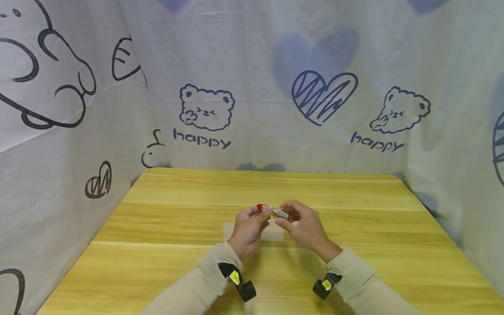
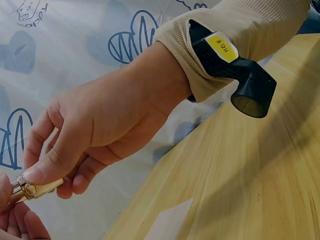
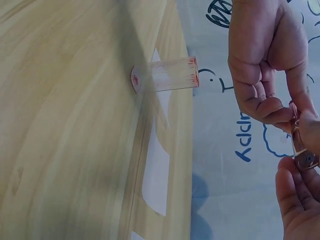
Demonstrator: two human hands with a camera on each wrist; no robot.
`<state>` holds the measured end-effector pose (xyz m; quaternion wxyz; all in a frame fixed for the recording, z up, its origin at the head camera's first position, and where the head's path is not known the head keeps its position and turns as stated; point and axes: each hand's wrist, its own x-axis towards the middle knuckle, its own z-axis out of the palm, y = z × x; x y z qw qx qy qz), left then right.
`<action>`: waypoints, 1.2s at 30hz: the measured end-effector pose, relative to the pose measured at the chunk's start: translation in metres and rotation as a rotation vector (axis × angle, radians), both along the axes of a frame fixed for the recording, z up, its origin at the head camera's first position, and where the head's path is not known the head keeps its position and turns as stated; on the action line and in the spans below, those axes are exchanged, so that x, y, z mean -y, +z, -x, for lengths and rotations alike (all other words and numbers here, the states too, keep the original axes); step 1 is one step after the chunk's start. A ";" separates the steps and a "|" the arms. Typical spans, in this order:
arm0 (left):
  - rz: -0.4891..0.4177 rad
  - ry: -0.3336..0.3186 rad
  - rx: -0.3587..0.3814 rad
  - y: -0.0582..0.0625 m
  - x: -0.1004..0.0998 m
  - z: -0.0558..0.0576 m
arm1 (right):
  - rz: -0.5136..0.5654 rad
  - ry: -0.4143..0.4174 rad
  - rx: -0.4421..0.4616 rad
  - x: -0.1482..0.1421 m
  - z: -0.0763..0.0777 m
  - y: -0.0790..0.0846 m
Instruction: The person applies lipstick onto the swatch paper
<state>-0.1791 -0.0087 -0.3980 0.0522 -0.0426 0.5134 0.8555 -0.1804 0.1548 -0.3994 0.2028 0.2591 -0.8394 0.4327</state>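
A small shiny metal piece with a red end (image 1: 281, 214) is held between both hands above the table. My left hand (image 1: 248, 229) pinches it near the red end, thumb on top. At its other end, the thumb and fingers of my right hand (image 1: 305, 223) close on the metal. Thin copper-coloured strands show by the right fingers in the head view. In the left wrist view the metal piece (image 2: 37, 189) looks golden, with a small round fitting under the right thumb. A rounded end shows on the metal piece (image 3: 306, 160) in the right wrist view.
Under the hands, a pale flat strip (image 1: 275, 234) lies on the wooden table (image 1: 157, 262). A clear plastic cylinder (image 3: 175, 75) with red marks stands near white paper pieces (image 3: 156, 180) in the right wrist view. Printed curtains (image 1: 256, 87) hang behind and at the sides.
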 end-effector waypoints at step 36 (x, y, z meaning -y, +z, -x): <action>0.434 -0.089 -0.067 -0.008 0.048 0.014 | -0.068 0.018 0.233 0.001 0.015 0.007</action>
